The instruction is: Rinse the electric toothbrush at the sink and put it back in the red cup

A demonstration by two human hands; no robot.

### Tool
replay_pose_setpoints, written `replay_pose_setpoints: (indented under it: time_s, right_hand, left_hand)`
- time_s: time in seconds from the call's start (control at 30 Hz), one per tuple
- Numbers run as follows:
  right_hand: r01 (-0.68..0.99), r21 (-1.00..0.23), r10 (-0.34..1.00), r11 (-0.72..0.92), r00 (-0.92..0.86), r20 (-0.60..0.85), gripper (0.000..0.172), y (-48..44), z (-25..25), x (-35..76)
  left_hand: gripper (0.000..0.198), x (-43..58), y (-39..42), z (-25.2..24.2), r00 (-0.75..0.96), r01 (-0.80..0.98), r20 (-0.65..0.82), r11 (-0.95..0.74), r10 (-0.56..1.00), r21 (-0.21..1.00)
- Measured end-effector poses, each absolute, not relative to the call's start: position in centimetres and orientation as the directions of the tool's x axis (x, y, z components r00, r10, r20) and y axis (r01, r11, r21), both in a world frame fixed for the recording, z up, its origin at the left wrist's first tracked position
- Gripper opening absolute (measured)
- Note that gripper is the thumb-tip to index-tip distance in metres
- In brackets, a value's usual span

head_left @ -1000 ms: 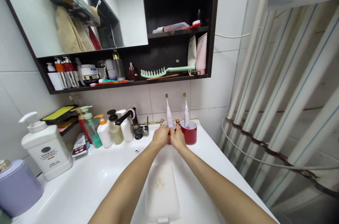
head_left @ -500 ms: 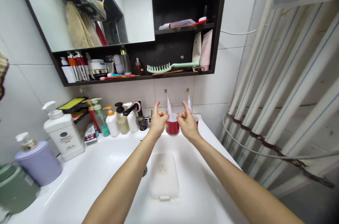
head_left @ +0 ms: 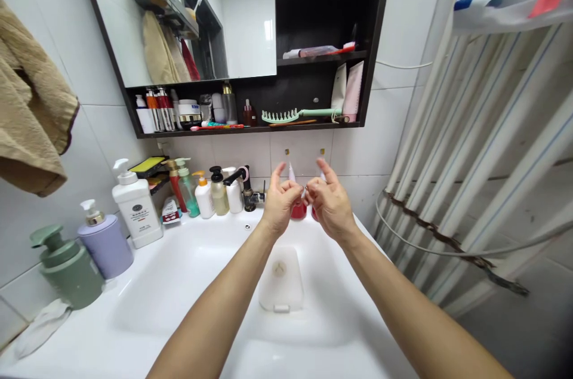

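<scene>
Sink (head_left: 179, 283), red cup (head_left: 298, 212), bottle label (head_left: 138, 212) unreadable

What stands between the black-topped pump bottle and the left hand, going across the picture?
In the head view, left to right: a white pump bottle, then the black faucet, then the left hand.

My bare arms stretch forward over the sink (head_left: 165, 283), wide apart at its front edge and converging toward its back edge. My left hand (head_left: 280, 206) and right hand (head_left: 332, 206) face each other, each with one finger raised and the rest bent inward. Their inner fingertips come very close; I can't tell whether they touch.
</scene>
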State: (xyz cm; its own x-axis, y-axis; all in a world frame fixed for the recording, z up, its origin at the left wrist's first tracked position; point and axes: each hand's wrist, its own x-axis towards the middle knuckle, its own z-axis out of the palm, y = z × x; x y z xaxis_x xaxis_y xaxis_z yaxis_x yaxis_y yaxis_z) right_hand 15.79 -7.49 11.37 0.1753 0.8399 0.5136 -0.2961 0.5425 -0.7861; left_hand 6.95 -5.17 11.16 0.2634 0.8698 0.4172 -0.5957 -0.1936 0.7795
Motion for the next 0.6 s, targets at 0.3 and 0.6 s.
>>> replay_pose_setpoints:
  time_s: [0.3,0.6]
  right_hand:
    - [0.215,-0.922,0.872,0.32,0.314,0.376,0.049,-4.2,9.9,16.2]
    - [0.665,-0.74,0.755,-0.101,0.536,0.378,0.028,2.7,4.1,23.8]
  left_hand:
    - [0.059,7.7,-3.6,11.8,0.444,-0.367,0.152,0.025,0.883,0.93]
    - [0.059,7.9,-1.9,4.2,0.318,-0.144,-0.136,0.19,0.938,0.971]
